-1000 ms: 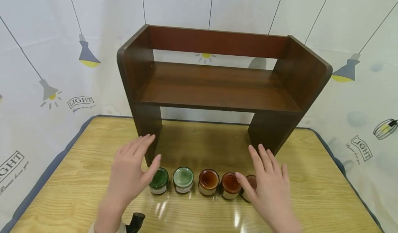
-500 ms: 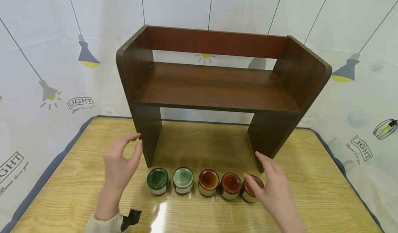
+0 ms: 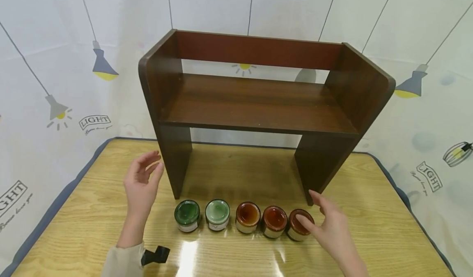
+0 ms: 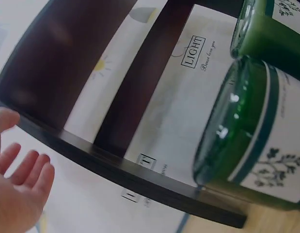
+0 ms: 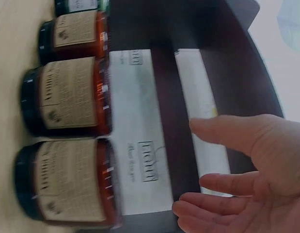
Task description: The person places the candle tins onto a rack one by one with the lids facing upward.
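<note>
Several glass jars stand in a row on the table: a dark green jar (image 3: 187,213), a light green jar (image 3: 217,212), an amber jar (image 3: 248,214), a red-brown jar (image 3: 274,219) and a darker brown jar (image 3: 295,232) at the right end. Labels wrap their sides. My left hand (image 3: 139,188), fingers loosely bent, hovers left of the dark green jar and holds nothing. My right hand (image 3: 332,229) is beside the brown jar; its thumb overlaps that jar in the head view. In the right wrist view, a gap separates the right hand (image 5: 259,179) from the labelled jars.
A dark brown wooden shelf (image 3: 258,102) stands behind the jars, its side panels reaching down to the table (image 3: 92,203). A white printed cloth (image 3: 55,71) hangs around the back and sides. A black strap (image 3: 157,255) sticks out at the left sleeve.
Both hands have drawn outward and apart from the jar row, the left one leftward, the right one slightly right and down. The dark green jar shifted a little left early on, then stayed.
</note>
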Demonstrator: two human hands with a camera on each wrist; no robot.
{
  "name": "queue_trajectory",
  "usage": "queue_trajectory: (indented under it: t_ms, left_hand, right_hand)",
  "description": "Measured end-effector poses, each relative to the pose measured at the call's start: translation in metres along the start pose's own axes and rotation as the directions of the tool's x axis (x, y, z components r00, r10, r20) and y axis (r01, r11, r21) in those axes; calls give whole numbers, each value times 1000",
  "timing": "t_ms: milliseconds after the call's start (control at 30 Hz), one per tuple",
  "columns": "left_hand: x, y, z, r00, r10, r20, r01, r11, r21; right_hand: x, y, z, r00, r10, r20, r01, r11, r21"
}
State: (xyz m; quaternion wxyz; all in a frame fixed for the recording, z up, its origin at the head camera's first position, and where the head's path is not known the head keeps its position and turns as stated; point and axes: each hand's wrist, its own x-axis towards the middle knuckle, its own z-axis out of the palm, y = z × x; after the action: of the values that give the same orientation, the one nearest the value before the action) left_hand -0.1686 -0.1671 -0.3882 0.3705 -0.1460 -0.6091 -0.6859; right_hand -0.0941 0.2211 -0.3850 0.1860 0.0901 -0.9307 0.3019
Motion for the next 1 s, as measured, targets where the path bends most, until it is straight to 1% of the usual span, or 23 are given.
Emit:
queue_trajectory:
  t_ms: [67, 100, 200, 333, 433, 533, 733, 867, 1000]
  left_hand:
    - [0, -5, -2, 999, -37, 28, 40, 993, -111]
    - [0, -7, -2, 998, -48, 44, 54, 988, -146]
    - [0, -13, -4, 993, -77, 85, 94, 973, -212]
    - [1, -19, -5, 988, -103, 118, 128, 965, -230]
    - [2, -22, -5, 985, -117, 128, 143, 964, -226]
    - [3, -25, -4, 985, -113, 127, 140, 964, -227]
    - [6, -31, -4, 987, -80, 137, 117, 951, -285]
    - [7, -33, -4, 988, -84, 130, 118, 951, -284]
    - [8, -34, -5, 988, -94, 122, 124, 953, -276]
  right_hand:
    - [-1, 5, 1, 998, 38, 57, -39, 999, 24]
    - [-2, 8, 2, 995, 58, 84, -62, 997, 36]
    - [-4, 16, 4, 982, 106, 155, -119, 990, 77]
    - [-7, 27, 9, 964, 137, 230, -167, 978, 121]
    - [-10, 36, 12, 955, 136, 264, -183, 970, 162]
    - [-13, 44, 17, 950, 121, 287, -185, 960, 209]
    - [-16, 55, 28, 949, 77, 305, -172, 939, 298]
    - [-18, 62, 34, 954, 41, 297, -140, 936, 322]
    - [-21, 68, 40, 964, -4, 264, -87, 940, 331]
